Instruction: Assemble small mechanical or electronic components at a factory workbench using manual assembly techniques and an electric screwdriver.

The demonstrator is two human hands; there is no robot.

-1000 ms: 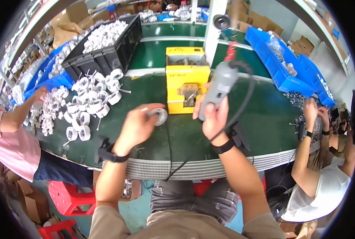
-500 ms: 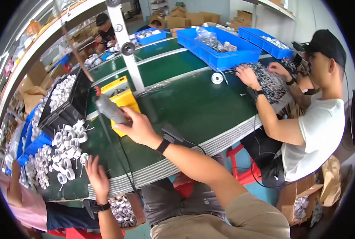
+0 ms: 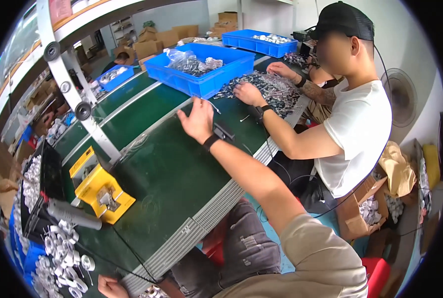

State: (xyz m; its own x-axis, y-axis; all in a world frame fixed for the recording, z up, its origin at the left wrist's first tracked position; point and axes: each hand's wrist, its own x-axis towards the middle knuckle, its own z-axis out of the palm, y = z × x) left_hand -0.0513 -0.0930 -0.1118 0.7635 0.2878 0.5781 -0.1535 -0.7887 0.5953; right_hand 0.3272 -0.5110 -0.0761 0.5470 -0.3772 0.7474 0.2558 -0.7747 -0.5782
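Observation:
My right hand (image 3: 198, 120) reaches across the green belt (image 3: 172, 164) to the near corner of a large blue bin (image 3: 198, 89). Its thumb stands apart from the fingers. A thin pale wire (image 3: 213, 106) shows beside the fingertips; whatever lies beneath them is hidden. My left hand (image 3: 111, 287) is at the belt's near edge, partly cut off, with curled fingers whose contents I cannot see. Beside it lie white ring-shaped parts with wires (image 3: 68, 258). A grey cylindrical power tool (image 3: 74, 213) is at the left, next to a yellow fixture (image 3: 102, 191), in neither hand.
A co-worker in a white shirt (image 3: 355, 119) handles a heap of small wired parts (image 3: 276, 92) at the right. A metal post (image 3: 77, 99) rises from the belt. Black cables (image 3: 132, 253) cross the left side. A black crate (image 3: 47, 174) holds white parts.
My right hand has let go of the grey power tool and moved far right to the blue bin's corner. My left hand's fingers have curled. The view has swung right.

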